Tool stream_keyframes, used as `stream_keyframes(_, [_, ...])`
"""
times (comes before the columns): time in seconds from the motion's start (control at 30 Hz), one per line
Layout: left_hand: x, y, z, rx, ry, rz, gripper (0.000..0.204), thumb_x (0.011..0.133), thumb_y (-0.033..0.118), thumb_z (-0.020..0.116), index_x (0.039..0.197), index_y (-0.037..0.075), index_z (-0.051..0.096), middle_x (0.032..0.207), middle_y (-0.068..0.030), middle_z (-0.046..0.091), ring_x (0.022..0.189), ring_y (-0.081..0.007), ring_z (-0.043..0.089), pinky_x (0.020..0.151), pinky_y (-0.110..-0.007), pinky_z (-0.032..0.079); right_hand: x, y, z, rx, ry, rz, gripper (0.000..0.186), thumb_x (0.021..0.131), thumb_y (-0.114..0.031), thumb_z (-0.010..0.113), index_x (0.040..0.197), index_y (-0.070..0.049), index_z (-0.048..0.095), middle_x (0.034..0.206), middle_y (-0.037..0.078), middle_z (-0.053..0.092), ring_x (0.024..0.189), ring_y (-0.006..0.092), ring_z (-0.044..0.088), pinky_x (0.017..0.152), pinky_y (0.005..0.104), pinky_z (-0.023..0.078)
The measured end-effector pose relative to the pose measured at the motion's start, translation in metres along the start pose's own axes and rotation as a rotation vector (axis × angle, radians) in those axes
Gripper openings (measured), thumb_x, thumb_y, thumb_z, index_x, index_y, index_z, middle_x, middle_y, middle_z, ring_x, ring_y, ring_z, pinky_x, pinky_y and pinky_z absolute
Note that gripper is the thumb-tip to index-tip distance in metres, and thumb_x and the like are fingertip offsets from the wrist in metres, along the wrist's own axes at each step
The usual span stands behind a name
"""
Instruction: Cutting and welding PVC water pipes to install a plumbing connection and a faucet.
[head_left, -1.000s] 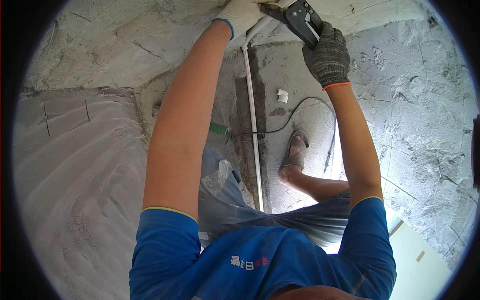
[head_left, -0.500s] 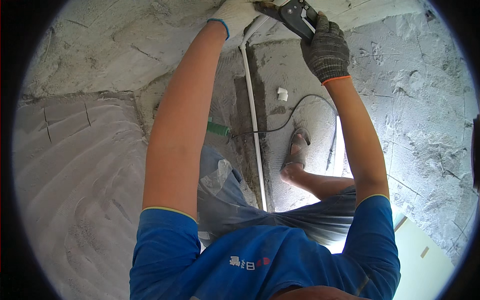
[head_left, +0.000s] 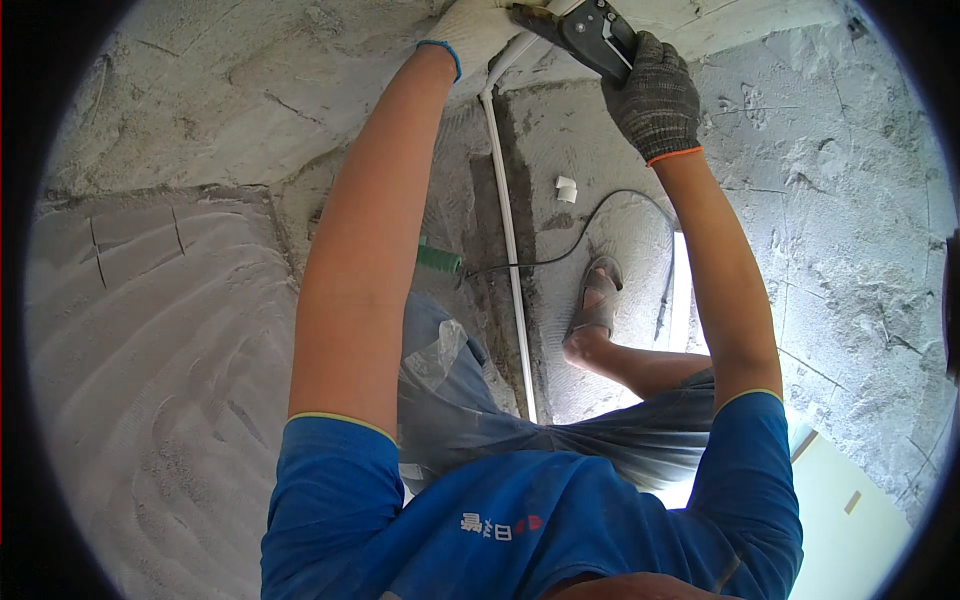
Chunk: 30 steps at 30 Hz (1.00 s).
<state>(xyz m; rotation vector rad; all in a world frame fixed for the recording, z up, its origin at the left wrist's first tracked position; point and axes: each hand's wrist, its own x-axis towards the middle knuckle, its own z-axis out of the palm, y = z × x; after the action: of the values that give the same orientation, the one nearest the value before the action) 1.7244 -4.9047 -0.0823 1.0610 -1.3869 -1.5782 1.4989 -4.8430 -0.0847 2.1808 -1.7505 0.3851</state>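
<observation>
My right hand (head_left: pixel 655 92), in a dark grey knitted glove with an orange cuff, is closed around the handles of a black pipe cutter (head_left: pixel 596 36). The cutter's jaw end lies across the upper part of a white plastic pipe (head_left: pixel 510 57). Beside that part of the pipe is my left hand (head_left: pixel 468 36), in a pale glove with a blue cuff. Its fingers are hidden by the cutter and the picture's top edge, so their grip does not show.
The pipe bends and runs down along a dark groove in the rough concrete. Right of it lie small white pipe fittings (head_left: pixel 566 189). A green-handled tool (head_left: pixel 438 259) trails a black cord (head_left: pixel 600 207) past my sandalled foot (head_left: pixel 596 300). A pale board (head_left: pixel 850 515) is at the lower right.
My arms and the cutter have shifted very slightly in the picture. The fingers of my right hand appear drawn closer round the cutter's handles.
</observation>
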Motion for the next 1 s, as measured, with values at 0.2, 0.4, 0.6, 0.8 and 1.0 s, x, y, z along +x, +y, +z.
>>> stream_keyframes(0.2, [0.001,-0.007,-0.002,0.054,-0.03,0.129,0.022,0.094,0.008,0.058,0.112,0.0,0.069,0.1,-0.0042,0.068,0.088,-0.014,0.062,0.08,-0.026,0.049,0.002,-0.001,-0.005,-0.005,-0.104,0.041,0.054,0.078,-0.029,0.071,0.12,-0.003,0.052,0.105,0.019,0.062,0.098,0.0371,0.063,0.082,0.048,0.052])
stream_keyframes(0.4, [-0.001,-0.005,0.0,0.048,0.019,0.015,0.023,0.094,0.005,0.058,0.113,0.0,0.068,0.101,-0.0049,0.068,0.089,-0.0146,0.062,0.079,-0.027,0.05,0.004,-0.005,-0.007,-0.177,-0.052,-0.052,0.079,0.079,-0.033,0.07,0.144,-0.001,0.038,0.116,0.018,0.06,0.105,0.0352,0.061,0.095,0.048,0.047])
stream_keyframes(0.6, [-0.002,-0.004,-0.001,0.011,-0.007,0.083,0.022,0.093,0.006,0.058,0.112,-0.001,0.068,0.1,-0.0047,0.067,0.088,-0.0144,0.062,0.078,-0.027,0.05,0.004,-0.006,-0.008,-0.097,0.052,-0.024,0.049,0.078,-0.03,0.07,0.115,-0.004,0.053,0.104,0.019,0.063,0.095,0.0372,0.064,0.083,0.0477,0.052])
stream_keyframes(0.8, [0.002,-0.011,-0.005,0.028,-0.039,0.152,0.019,0.093,0.008,0.06,0.108,0.0,0.068,0.096,-0.004,0.066,0.085,-0.0134,0.06,0.076,-0.027,0.049,0.008,-0.003,-0.015,0.068,-0.325,0.194,0.046,0.078,-0.033,0.069,0.114,-0.008,0.054,0.11,0.018,0.063,0.099,0.0363,0.063,0.086,0.0466,0.052])
stream_keyframes(1.0, [0.002,-0.009,-0.003,0.017,-0.067,0.105,0.018,0.092,0.007,0.059,0.107,-0.001,0.068,0.093,-0.0039,0.066,0.083,-0.0136,0.059,0.074,-0.027,0.049,0.008,0.0,-0.009,-0.155,-0.075,-0.011,0.067,0.077,-0.036,0.07,0.133,-0.006,0.046,0.117,0.019,0.061,0.107,0.0351,0.06,0.091,0.0469,0.049])
